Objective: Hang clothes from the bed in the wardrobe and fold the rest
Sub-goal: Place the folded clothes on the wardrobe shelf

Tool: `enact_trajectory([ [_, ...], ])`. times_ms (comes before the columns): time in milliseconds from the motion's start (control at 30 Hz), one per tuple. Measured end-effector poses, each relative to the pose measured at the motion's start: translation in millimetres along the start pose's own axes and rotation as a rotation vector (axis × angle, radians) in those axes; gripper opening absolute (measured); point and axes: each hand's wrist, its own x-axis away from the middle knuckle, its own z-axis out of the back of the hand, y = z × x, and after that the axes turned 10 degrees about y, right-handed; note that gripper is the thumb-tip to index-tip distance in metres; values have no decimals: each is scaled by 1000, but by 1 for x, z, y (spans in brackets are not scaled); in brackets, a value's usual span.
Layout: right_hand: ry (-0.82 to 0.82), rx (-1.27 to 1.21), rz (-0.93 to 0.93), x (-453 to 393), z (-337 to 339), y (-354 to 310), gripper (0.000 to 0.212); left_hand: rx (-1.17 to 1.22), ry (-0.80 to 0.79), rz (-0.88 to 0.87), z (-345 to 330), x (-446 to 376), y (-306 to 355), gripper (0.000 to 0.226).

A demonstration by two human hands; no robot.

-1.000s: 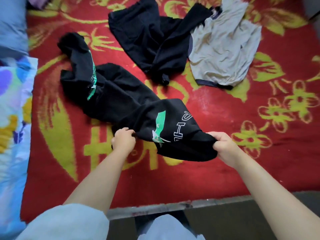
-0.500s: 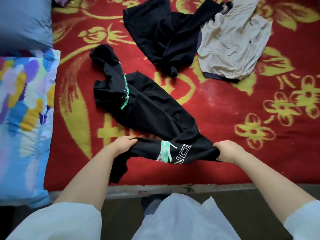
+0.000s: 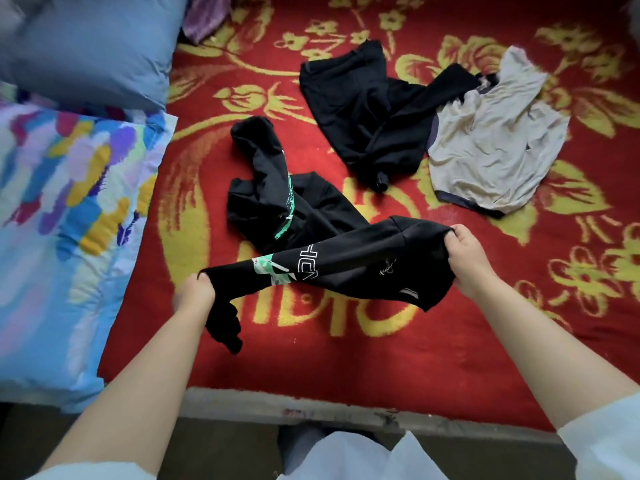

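Left hand [image 3: 194, 294] fingers curled tight on the black trousers' [image 3: 332, 268] low end at 7 o'clock | right hand [image 3: 467, 258] clamps the other end at 3 o'clock | cloth stretched between, rest trailing to 11 on the red blanket [image 3: 346, 355] | black garment [image 3: 363, 119], beige top [image 3: 491, 154] lying at 1 o'clock

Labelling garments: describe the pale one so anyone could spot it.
On the red blanket with yellow flowers, look to the far right, beyond both hands. The crumpled beige short-sleeved shirt lies there, overlapping the plain black garment. It is the only light-coloured garment, with dark trim.
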Motion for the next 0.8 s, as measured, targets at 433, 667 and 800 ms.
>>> enact_trajectory([
  [433,-319,-418,-117,52,2,-102,27,15,-316,-802,-38,77,59,103],
  [667,-71,-356,-51,50,39,-105,16,443,-44,-543,-49,99,84,14],
  [800,-81,1182,354,30,57,-63,21,579,113,-455,-21,78,92,14],
])
